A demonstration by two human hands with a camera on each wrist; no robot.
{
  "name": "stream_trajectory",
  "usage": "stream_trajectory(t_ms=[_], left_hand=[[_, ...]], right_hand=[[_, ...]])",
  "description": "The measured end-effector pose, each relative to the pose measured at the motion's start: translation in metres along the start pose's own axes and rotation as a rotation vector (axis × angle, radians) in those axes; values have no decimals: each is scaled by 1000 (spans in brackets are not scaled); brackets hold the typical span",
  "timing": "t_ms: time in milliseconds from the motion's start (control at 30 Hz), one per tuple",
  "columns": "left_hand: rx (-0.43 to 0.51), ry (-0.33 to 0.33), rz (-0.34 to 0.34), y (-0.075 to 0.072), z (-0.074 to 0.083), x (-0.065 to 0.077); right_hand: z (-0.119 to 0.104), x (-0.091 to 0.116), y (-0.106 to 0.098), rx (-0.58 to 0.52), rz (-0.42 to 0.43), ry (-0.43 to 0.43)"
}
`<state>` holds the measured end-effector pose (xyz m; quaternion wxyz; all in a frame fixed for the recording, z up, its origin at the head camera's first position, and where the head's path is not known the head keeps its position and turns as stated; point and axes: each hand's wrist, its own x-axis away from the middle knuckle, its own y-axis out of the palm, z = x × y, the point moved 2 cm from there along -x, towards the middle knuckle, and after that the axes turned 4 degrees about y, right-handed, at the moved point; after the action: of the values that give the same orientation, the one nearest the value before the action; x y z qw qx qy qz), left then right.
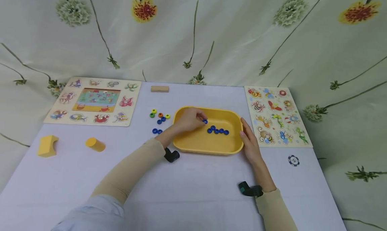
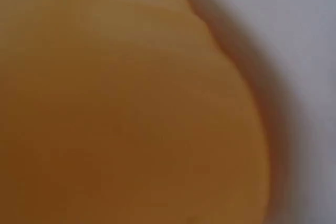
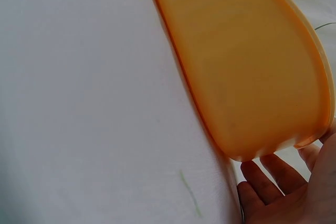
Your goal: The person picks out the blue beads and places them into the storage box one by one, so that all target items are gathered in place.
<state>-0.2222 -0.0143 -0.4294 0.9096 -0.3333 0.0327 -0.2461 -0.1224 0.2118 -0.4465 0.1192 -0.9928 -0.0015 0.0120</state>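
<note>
My left hand (image 1: 189, 119) reaches over the left part of a yellow tray (image 1: 198, 144). Between its fingertips it pinches a small blue ring bead (image 1: 205, 121). Several more blue beads (image 1: 216, 131) lie on the tray floor to the right of that hand. At the tray's right end, my right hand (image 1: 251, 143) grips the rim and outer wall. The right wrist view shows its fingers (image 3: 283, 174) against the end wall of the tray (image 3: 247, 66). A blurred close-up of the tray wall (image 2: 131, 103) fills most of the left wrist view, where the left hand is hidden.
Left of the tray lie loose yellow, green, orange (image 1: 160, 115) and blue beads (image 1: 155, 131). Beyond them are a sea-animal puzzle board (image 1: 136, 90), a wooden block (image 1: 159, 89), a yellow cylinder (image 1: 95, 144) and an arched block (image 1: 46, 146). An insect board (image 1: 266, 106) and a chip (image 1: 293, 160) lie right.
</note>
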Motion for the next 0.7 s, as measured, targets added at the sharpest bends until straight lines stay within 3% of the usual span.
stream_trajectory(t_ms=[200,333,400,500,600,700], left_hand=[[-35,50,-70,19,-3,-10],[-70,106,-61,22,-1,-4],[-83,135,-32,20,4,7],[-75,190,23,15,14,35],[-25,280,131,3,21,68],[47,361,297,-19,14,95]], right_hand=[[2,1,0,3,-7,-3],[4,0,0,-2,5,21],[4,1,1,0,4,25],[3,2,1,6,-1,18],[2,2,1,13,3,14],[2,1,-1,22,11,7]])
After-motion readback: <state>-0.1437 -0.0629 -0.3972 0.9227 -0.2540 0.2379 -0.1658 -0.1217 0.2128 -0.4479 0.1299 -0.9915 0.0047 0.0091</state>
